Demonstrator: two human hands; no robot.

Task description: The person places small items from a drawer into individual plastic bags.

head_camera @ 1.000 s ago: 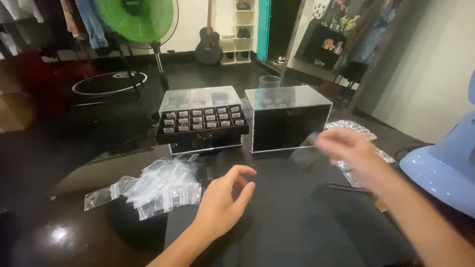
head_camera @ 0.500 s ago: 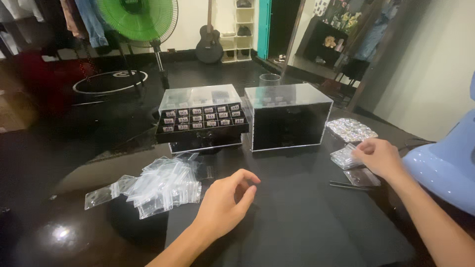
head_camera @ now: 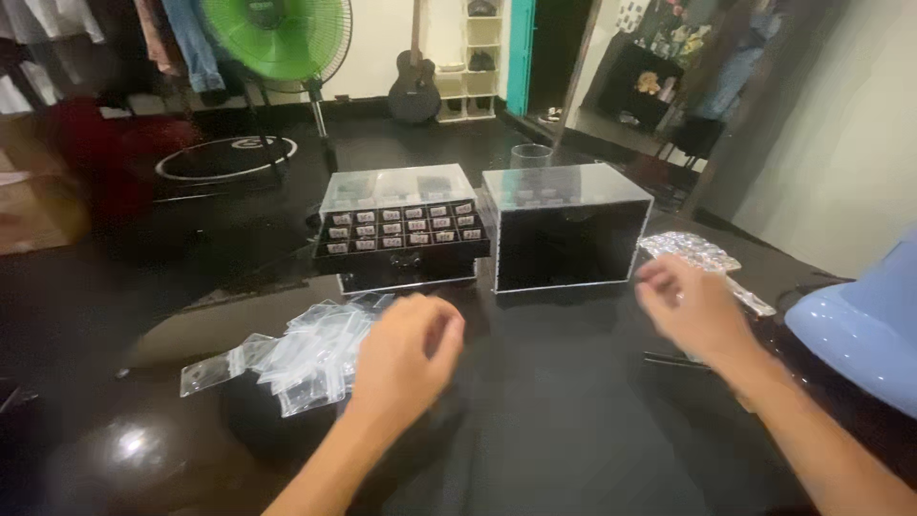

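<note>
My left hand point(head_camera: 406, 349), loosely curled and empty, hovers at the right edge of the clear zip bags point(head_camera: 296, 352), at 9 o'clock on the counter point(head_camera: 573, 420). My right hand point(head_camera: 693, 311), blurred, grip unclear, is near the filled packets point(head_camera: 690, 250) at 2 o'clock. Judged step: picking a bag; next calls for pinching one off the pile.

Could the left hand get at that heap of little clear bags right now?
Probably yes. The left hand hovers right beside the heap of little clear bags on the dark table, with nothing lying between them.
</note>
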